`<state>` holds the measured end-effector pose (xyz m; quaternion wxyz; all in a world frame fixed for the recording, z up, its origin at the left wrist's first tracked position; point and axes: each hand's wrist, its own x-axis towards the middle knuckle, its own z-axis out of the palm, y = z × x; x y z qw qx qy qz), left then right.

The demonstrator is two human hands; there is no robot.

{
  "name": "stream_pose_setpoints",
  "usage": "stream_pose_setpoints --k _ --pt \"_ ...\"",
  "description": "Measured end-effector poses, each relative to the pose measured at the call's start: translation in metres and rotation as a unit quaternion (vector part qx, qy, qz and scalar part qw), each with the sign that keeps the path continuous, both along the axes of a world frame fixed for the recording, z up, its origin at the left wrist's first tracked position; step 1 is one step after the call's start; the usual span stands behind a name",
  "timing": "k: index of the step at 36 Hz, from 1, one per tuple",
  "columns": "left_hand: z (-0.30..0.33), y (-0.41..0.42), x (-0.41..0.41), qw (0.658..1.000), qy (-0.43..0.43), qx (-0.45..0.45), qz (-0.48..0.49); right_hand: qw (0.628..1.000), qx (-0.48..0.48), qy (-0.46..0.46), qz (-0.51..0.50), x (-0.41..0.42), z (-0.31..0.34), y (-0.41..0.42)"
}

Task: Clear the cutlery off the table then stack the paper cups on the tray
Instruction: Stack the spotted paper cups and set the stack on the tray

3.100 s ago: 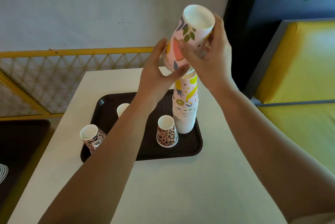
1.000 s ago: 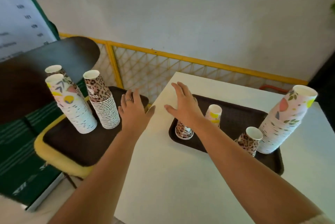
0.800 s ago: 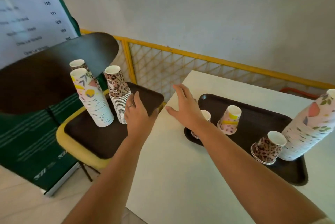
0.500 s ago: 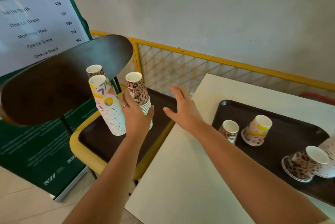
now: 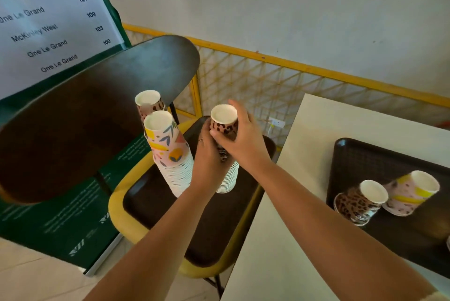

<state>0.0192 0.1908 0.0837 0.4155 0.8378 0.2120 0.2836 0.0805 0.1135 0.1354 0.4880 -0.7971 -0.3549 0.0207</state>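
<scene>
Gripping the leopard-print cup stack (image 5: 225, 154) on the chair-side tray (image 5: 219, 218), both hands work the cup-stacking half of the task; no cutlery shows anywhere in view, so that part looks finished. The left hand (image 5: 207, 162) wraps round the middle of the stack, fingers curled on its near side, while the right hand (image 5: 243, 145) closes on the topmost leopard cup (image 5: 224, 121), thumb on the near wall and fingers behind. That stack stands upright on the dark tray, which lies on the seat of a yellow chair (image 5: 126, 222) just beside the white surface (image 5: 299, 179). A floral cup stack (image 5: 170, 154) stands just left of it, and a third stack (image 5: 149, 104) rises behind that one.

On the white surface sits a second dark tray (image 5: 353, 154), carrying two loose cups, a single leopard cup (image 5: 360, 203) and a pink-and-yellow cup (image 5: 411, 193), touching side by side. They read as leaning, though the wide lens may account for that.

My reading is that the person is either lifting the whole stack or peeling off its top cup; the frame does not settle which. The next move calls for a steady hold with the left hand low on the stack so the nested cups do not separate or topple, and a clean carry across the gap to the tray on the surface, clear of the floral stack alongside.
</scene>
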Motion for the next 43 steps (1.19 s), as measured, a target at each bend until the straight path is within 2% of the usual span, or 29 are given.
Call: stream_pose_setpoints --k 9,15,21,27,33,43 --pt "-0.031 -0.007 -0.011 0.998 0.037 -0.002 -0.058 0.997 0.064 0.03 -0.043 0.004 -0.015 -0.012" --pt "-0.065 -0.005 -0.006 0.991 0.095 -0.071 -0.054 0.993 0.082 0.043 -0.078 0.005 -0.02 -0.026" --pt "-0.091 0.0 -0.003 0.988 0.093 -0.124 -0.028 0.989 0.1 0.06 -0.086 0.005 -0.024 -0.037" --pt "-0.089 0.0 0.0 0.988 0.089 -0.125 -0.01 0.988 0.104 0.061 -0.094 -0.001 -0.021 -0.044" --pt "-0.073 -0.009 -0.006 0.989 0.094 -0.102 -0.043 0.991 0.094 0.041 -0.089 -0.005 -0.001 -0.062" --pt "-0.038 -0.077 -0.004 0.981 0.08 -0.147 -0.098 0.986 0.122 -0.017 -0.11 -0.021 0.041 -0.123"
